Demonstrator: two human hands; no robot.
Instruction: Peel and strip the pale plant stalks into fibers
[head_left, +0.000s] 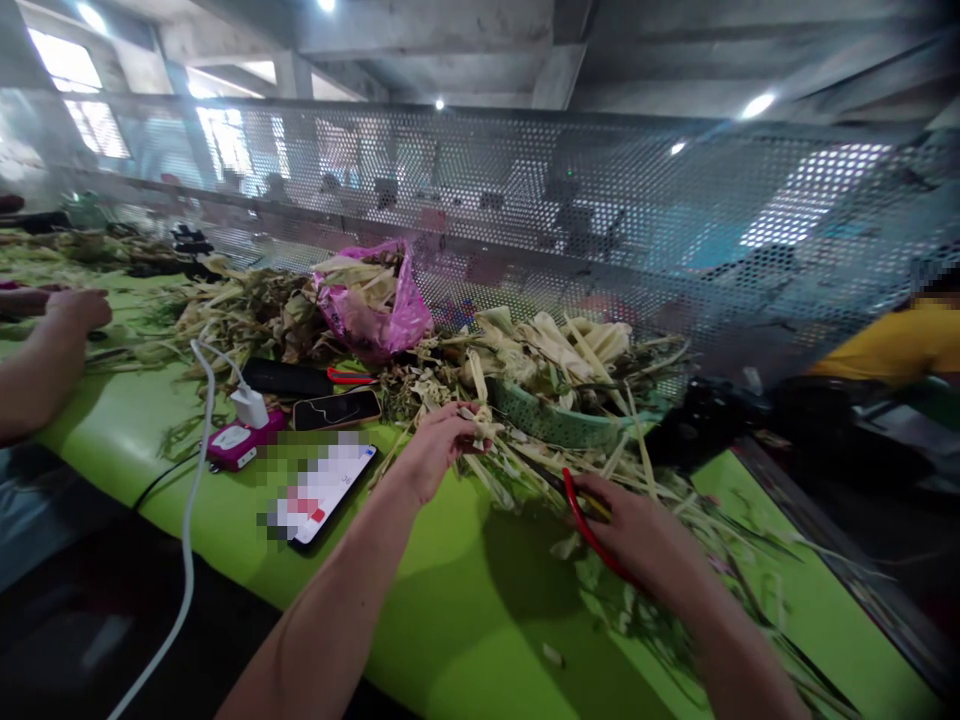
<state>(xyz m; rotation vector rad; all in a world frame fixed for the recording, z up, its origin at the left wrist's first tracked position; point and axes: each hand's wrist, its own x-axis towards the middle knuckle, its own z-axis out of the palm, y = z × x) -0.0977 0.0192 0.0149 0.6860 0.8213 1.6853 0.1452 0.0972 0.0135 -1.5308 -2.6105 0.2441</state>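
Between the fingers of my left hand (441, 447) is a pale piece of dried corn husk (480, 395), held just in front of the green basket (555, 415). My right hand (630, 525) is closed around a tool with red and yellow handles (592, 525), which looks like pliers or scissors; its working end is lost among the stalks. Loose husks and stems (517, 480) lie between and beneath both hands. More pale husks (570, 350) are heaped in the basket.
A lit phone (330, 495), a dark phone (337, 410) and a purple power strip (244, 440) with a white cable (196, 510) lie left. Behind stand a pink bag (375, 310) of husks and a perforated metal screen (480, 220). Another person's hand (79, 308) is far left.
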